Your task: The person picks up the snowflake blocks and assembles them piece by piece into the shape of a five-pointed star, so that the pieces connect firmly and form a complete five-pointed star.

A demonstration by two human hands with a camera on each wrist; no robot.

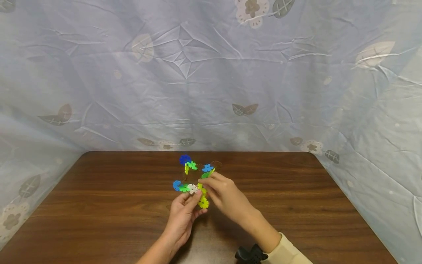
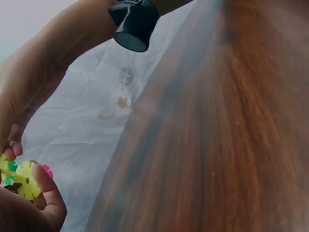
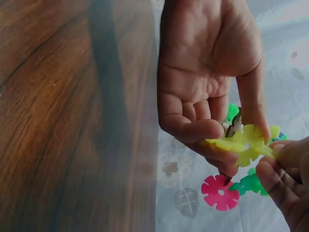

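Observation:
A loop of notched, flower-shaped interlocking discs [image 1: 203, 203] in yellow, green, blue, white and brown is held up above the table. My left hand [image 1: 184, 216] pinches it at the near side, by the white disc [image 1: 192, 189] and the yellow ones. From the right, my right hand [image 1: 230, 196] grips the yellow part of the loop with thumb and fingers. In the right wrist view a yellow disc [image 3: 248, 145] sits between the fingertips of both hands, with a pink disc [image 3: 220, 192] and a green disc [image 3: 251, 182] hanging below. Fingers hide some joints.
The brown wooden table [image 1: 115, 205] stretches out below both hands. A pale patterned curtain [image 1: 211, 73] hangs behind the table and along its sides. On the right wrist sits a black wrist camera [image 1: 251, 253], next to a cream sleeve [image 1: 287, 251].

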